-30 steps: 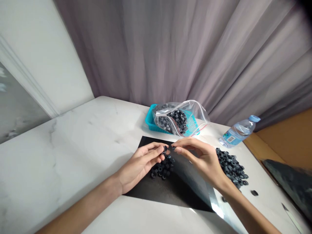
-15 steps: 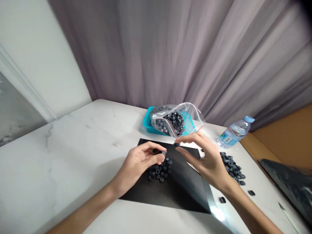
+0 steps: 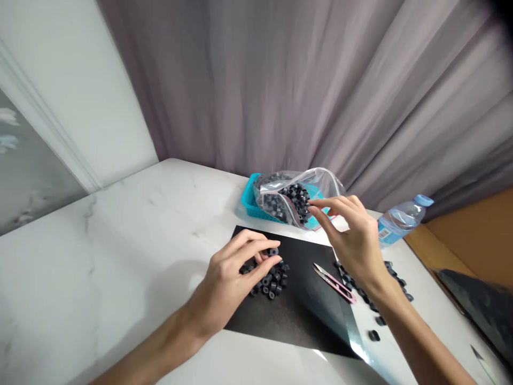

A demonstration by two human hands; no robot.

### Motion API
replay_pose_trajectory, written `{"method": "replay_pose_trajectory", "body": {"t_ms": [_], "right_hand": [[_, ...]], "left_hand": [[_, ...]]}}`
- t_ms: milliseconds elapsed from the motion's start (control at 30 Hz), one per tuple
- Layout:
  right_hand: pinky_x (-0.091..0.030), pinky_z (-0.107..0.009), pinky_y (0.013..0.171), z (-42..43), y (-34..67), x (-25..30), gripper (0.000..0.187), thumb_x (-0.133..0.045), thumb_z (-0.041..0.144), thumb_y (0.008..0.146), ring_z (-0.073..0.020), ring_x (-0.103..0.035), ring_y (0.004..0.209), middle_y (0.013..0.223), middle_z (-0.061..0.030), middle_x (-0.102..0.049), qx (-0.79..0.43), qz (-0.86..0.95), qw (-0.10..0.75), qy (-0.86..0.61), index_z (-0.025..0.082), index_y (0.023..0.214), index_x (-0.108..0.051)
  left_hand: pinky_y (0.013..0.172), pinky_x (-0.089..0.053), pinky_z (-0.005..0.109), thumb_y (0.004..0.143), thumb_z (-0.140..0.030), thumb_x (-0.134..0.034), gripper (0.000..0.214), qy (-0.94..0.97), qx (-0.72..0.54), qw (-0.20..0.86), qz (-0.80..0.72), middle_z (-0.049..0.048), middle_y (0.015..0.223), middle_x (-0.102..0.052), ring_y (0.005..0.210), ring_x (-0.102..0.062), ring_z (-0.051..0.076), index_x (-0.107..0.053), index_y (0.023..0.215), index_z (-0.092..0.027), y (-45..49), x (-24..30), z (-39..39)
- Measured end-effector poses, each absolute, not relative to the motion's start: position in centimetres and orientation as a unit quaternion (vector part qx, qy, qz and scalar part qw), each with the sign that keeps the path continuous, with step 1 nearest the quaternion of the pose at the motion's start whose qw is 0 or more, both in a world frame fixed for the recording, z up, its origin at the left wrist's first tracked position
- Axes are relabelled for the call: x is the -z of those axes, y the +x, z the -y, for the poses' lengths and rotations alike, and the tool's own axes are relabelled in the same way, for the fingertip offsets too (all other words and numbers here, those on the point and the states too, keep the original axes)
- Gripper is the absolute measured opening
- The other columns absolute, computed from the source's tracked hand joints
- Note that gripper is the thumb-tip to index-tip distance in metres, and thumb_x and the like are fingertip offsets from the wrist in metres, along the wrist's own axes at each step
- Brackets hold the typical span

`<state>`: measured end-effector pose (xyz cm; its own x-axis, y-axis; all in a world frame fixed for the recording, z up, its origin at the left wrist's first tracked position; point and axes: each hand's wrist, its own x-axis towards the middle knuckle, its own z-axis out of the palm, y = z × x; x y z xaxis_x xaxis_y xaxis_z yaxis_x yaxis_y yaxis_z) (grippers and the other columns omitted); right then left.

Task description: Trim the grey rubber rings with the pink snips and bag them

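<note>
My left hand (image 3: pixel 236 267) is closed over a pile of small black cylindrical pieces (image 3: pixel 274 283) with holes through them. Between its thumb and fingers is one such black piece (image 3: pixel 273 251). My right hand (image 3: pixel 352 230) reaches to the mouth of a clear zip bag (image 3: pixel 276 186) full of the same pieces. Its thumb and forefinger are pinched together against the pieces there; what lies between the fingertips is hidden. Under the pile is a black mat (image 3: pixel 260 326). Pink thread snips (image 3: pixel 334 283) lie on the mat's right side, below my right hand.
The bag rests in a turquoise basket (image 3: pixel 250 200) at the back of the white marbled table (image 3: pixel 120 240). A water bottle (image 3: pixel 403 219) stands at the right. More black pieces (image 3: pixel 395 272) lie beside the mat, partly behind my right forearm. A grey curtain hangs behind.
My right hand has moved from over the mat, where a black piece was at its fingertips, up to the bag's mouth. The snips are now uncovered. The view has shifted slightly.
</note>
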<state>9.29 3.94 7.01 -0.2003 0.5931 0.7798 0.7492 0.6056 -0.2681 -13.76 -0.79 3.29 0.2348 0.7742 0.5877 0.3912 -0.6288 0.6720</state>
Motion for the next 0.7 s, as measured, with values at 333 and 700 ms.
{"method": "replay_pose_trajectory", "body": {"t_ms": [333, 700], "right_hand": [[-0.045, -0.036, 0.073, -4.1, 10.4, -7.7, 0.009, -0.066, 0.032, 0.097, -0.0213, -0.054, 0.078, 0.086, -0.0025, -0.072, 0.029, 0.765, 0.470, -0.438, 0.026, 0.098, -0.073], [-0.047, -0.039, 0.078, -5.4, 10.9, -7.7, 0.019, -0.055, 0.028, 0.103, -0.0238, -0.053, 0.083, 0.090, -0.0056, -0.072, 0.074, 0.773, 0.445, -0.447, 0.025, 0.107, -0.073]], "left_hand": [[0.089, -0.055, 0.030, 0.098, -0.025, -0.064, 0.017, 0.795, -0.484, 0.136, -0.339, 0.0033, 0.108, -0.068, 0.094, -0.068, 0.018, -0.070, 0.113, -0.027, -12.6, -6.1, -1.6], [0.117, -0.038, 0.045, 0.096, -0.003, -0.042, 0.048, 0.896, -0.323, -0.029, -0.304, 0.0097, 0.147, -0.061, 0.137, -0.055, 0.025, -0.057, 0.140, -0.018, -8.5, -11.1, -7.3]]}}
